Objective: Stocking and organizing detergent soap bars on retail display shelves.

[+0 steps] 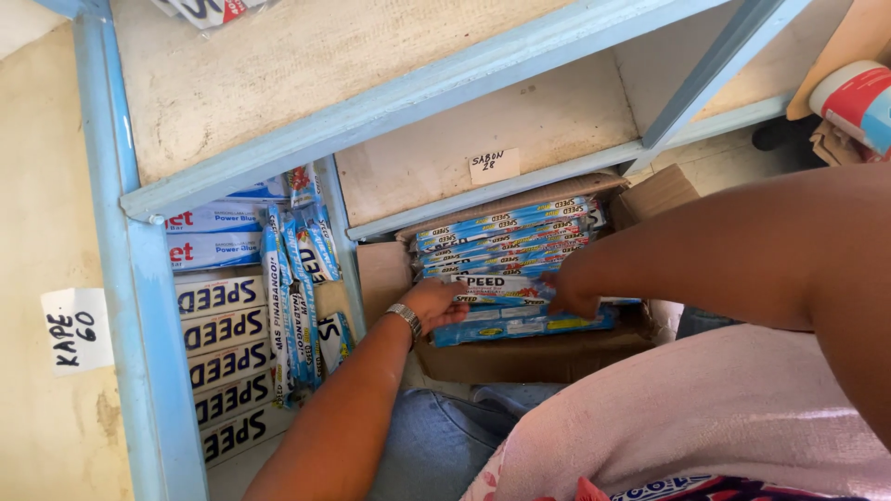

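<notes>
A brown cardboard box (524,357) sits under the shelves, filled with flat blue and white packets (506,232) standing in a row. My left hand (436,301), with a metal watch at the wrist, grips the left end of one packet (501,289) at the front of the row. At that packet's right end, my right hand (568,292) holds it too. More blue packets (529,325) lie flat beneath it in the box.
A pale blue wooden shelf frame (139,278) stands to the left, its compartment stacked with white and blue bars (223,334) and sachets (302,269). Paper tags (494,165) are stuck on the boards. A tape roll (858,97) lies at the upper right.
</notes>
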